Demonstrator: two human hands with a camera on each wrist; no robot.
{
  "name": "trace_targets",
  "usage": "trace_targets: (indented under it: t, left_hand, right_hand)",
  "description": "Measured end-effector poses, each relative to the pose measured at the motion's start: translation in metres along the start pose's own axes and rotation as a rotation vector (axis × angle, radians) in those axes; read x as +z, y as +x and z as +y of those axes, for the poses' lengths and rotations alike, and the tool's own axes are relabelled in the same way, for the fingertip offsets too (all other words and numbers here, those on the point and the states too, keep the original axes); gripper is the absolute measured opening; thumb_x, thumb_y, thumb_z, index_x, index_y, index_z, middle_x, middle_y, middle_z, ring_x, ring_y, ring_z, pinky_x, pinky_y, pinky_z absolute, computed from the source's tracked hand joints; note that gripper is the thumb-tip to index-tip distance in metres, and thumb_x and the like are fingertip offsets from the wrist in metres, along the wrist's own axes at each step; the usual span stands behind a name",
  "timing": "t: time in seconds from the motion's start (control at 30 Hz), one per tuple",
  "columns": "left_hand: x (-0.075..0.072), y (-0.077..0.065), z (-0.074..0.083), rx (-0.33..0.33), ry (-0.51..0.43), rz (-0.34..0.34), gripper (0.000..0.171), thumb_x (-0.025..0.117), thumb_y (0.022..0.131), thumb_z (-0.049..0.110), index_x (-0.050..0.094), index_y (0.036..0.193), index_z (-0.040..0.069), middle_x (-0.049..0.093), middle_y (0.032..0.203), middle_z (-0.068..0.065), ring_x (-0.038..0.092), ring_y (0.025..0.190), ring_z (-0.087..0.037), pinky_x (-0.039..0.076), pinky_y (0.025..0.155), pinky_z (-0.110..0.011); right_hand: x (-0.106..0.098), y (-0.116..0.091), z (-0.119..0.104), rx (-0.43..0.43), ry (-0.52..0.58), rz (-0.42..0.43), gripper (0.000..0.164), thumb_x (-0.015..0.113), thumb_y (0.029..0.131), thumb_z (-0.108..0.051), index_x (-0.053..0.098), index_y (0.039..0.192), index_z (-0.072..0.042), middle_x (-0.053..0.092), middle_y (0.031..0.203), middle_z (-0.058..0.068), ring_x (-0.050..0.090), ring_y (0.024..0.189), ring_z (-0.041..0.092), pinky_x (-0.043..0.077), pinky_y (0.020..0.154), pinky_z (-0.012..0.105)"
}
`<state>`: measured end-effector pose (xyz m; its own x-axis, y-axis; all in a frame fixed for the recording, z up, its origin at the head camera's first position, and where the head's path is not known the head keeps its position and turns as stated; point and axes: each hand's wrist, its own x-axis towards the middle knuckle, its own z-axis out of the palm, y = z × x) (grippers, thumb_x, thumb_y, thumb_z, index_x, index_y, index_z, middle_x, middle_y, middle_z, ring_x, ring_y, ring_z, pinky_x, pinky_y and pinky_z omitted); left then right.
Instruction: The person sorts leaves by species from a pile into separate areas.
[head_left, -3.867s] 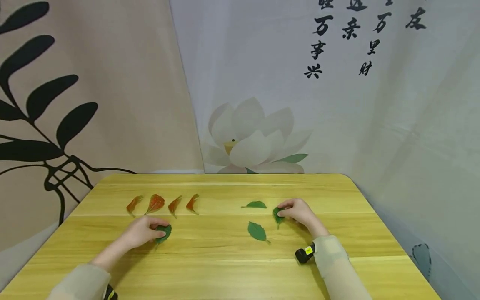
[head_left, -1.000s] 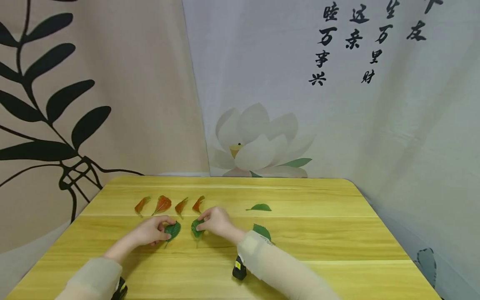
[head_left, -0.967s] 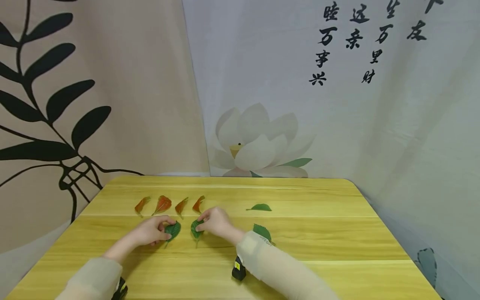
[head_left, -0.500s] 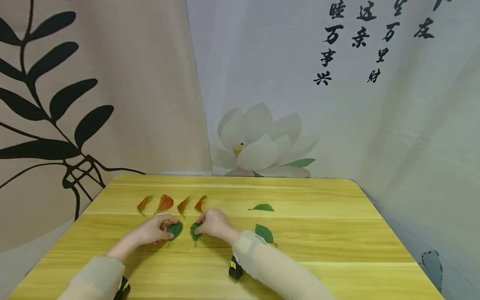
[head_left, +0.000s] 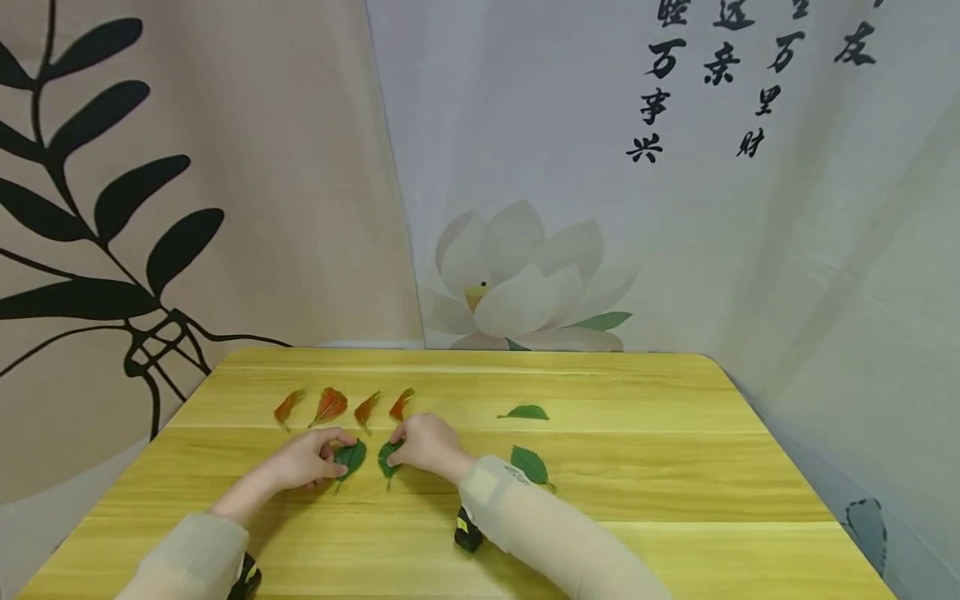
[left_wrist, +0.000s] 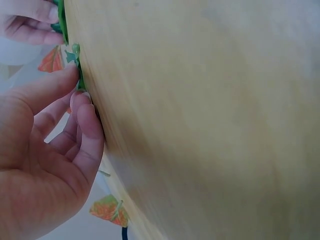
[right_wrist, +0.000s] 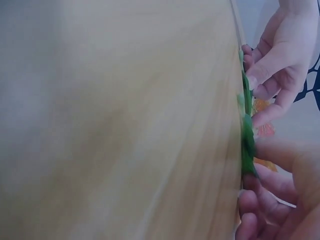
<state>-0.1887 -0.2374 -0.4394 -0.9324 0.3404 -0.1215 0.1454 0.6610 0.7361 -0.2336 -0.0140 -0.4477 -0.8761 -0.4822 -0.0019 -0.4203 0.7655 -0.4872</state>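
On the table my left hand (head_left: pixel 303 460) pinches a green leaf (head_left: pixel 352 457) between thumb and fingers. Just to its right, my right hand (head_left: pixel 431 447) holds a second green leaf (head_left: pixel 386 457) by its right edge, stem toward me. A narrow strip of wood shows between the two leaves. In the right wrist view the right hand's leaf (right_wrist: pixel 248 145) lies low against the tabletop, thumb over it. Behind the hands runs a row of reddish leaves, among them a broad one (head_left: pixel 331 406) and a curled one (head_left: pixel 401 404) close to the right fingertips.
Two more green leaves lie to the right: one (head_left: pixel 527 412) farther back, the other (head_left: pixel 529 464) beside the right sleeve (head_left: pixel 525 517). The wooden table (head_left: pixel 675 467) ends at a printed cloth backdrop (head_left: pixel 750 250). A black camera (head_left: pixel 468 531) hangs under the right wrist.
My right hand has carried its leaf from the table's right side leftward, close to the left hand's leaf. Over the last second it edged slightly further left. The left hand keeps its grip.
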Motion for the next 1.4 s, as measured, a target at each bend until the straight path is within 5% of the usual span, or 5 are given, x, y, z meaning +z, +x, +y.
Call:
trace_targets:
  t: [0.37,0.6,1.0,1.2,1.4]
  left_hand:
    - [0.003,0.001,0.006,0.002,0.015,0.01,0.044,0.068,0.09,0.009,0.055,0.13,-0.002,0.047,0.069,-0.006,0.048,0.052,-0.016,0.044,0.044,-0.027]
    - [-0.002,0.003,0.017,-0.007,-0.004,-0.017,0.051,0.067,0.092,0.011,0.049,0.138,-0.002,0.049,0.072,-0.008,0.049,0.053,-0.016,0.047,0.045,-0.03]
    - [-0.014,0.018,0.051,0.083,0.1,0.059,0.042,0.066,0.093,0.017,0.058,0.13,0.0,0.054,0.074,-0.006,0.049,0.051,-0.017,0.041,0.045,-0.029]
    - [0.001,0.028,0.077,0.108,0.101,0.046,0.037,0.066,0.093,0.019,0.062,0.129,0.008,0.056,0.076,-0.007,0.051,0.053,-0.017,0.043,0.046,-0.029]
    - [0.027,0.041,0.099,0.205,0.06,-0.011,0.032,0.066,0.093,0.015,0.064,0.124,0.007,0.056,0.076,-0.004,0.047,0.05,-0.011,0.042,0.045,-0.026]
  right_hand:
    - [-0.001,0.003,0.0,0.006,0.032,-0.038,0.022,0.08,0.08,-0.035,0.076,0.099,-0.024,0.069,0.101,-0.014,0.063,0.086,0.006,0.05,0.071,0.025]
    - [-0.012,0.003,0.001,-0.001,0.092,-0.031,0.017,0.075,0.085,-0.034,0.076,0.098,-0.024,0.069,0.092,-0.013,0.059,0.069,0.004,0.047,0.057,0.023]
    - [-0.061,-0.013,0.021,-0.051,0.163,0.002,0.028,0.07,0.089,-0.036,0.075,0.109,-0.018,0.068,0.095,-0.009,0.058,0.073,0.005,0.047,0.058,0.025]
    - [-0.093,-0.026,0.048,-0.023,0.159,0.04,0.025,0.07,0.088,-0.036,0.075,0.105,-0.017,0.069,0.096,-0.004,0.06,0.074,0.008,0.049,0.062,0.028]
    - [-0.115,-0.033,0.082,-0.004,0.19,0.086,0.022,0.069,0.09,-0.032,0.075,0.102,-0.015,0.07,0.094,-0.001,0.062,0.071,0.011,0.051,0.061,0.03]
